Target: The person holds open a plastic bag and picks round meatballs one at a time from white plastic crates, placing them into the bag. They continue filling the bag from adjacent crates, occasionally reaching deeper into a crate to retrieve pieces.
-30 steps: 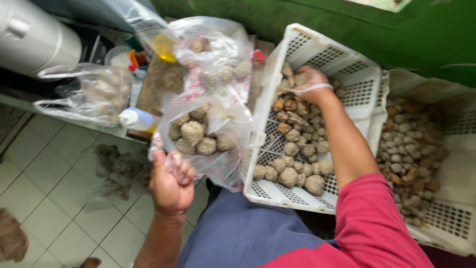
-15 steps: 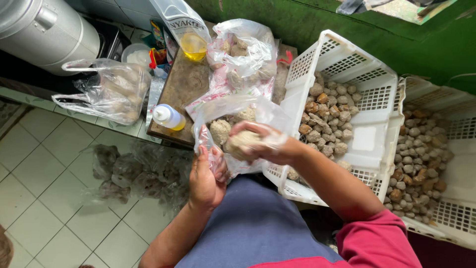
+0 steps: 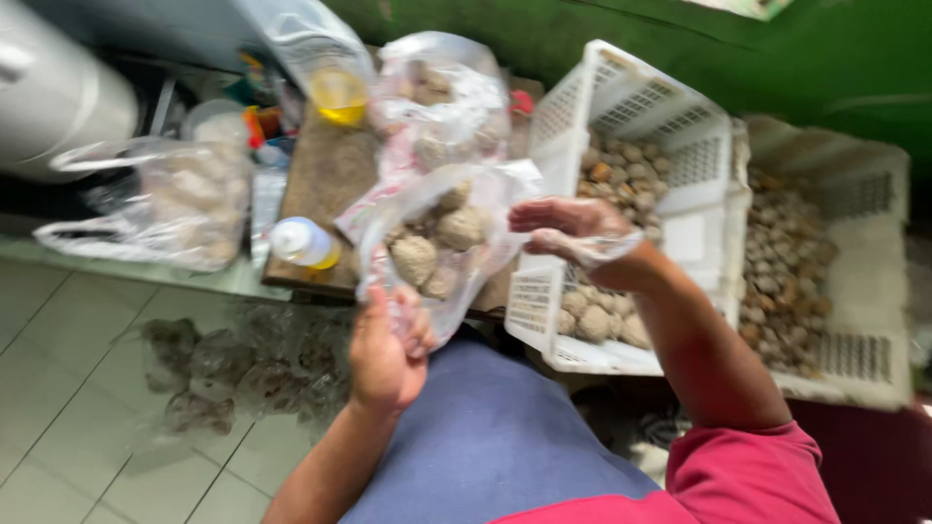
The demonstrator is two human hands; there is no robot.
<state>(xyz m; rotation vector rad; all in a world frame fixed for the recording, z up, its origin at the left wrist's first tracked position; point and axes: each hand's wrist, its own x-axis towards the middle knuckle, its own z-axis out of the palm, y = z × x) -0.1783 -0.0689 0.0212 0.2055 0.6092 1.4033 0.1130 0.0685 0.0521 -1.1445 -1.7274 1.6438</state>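
Note:
My left hand point(image 3: 388, 349) grips the lower edge of a clear plastic bag point(image 3: 437, 243) that holds several round, brownish dusty balls point(image 3: 416, 258). My right hand point(image 3: 573, 233), in a thin clear glove, hovers open just right of the bag's mouth, fingers spread and with nothing in it. It is above the near end of a white slotted basket point(image 3: 631, 116) filled with several of the same balls point(image 3: 602, 325). The picture is blurred.
A second white basket point(image 3: 854, 359) of balls stands at the right. Filled plastic bags lie at the left point(image 3: 175, 209), behind point(image 3: 442, 92) and on the tiled floor point(image 3: 233, 369). A wooden board point(image 3: 325, 175), a small capped bottle point(image 3: 303, 243) and a metal pot point(image 3: 49, 97) are on the ledge.
My right hand went from the basket to the bag's mouth with a ball, and now it has drawn back out, open. My left hand kept hold of the bag.

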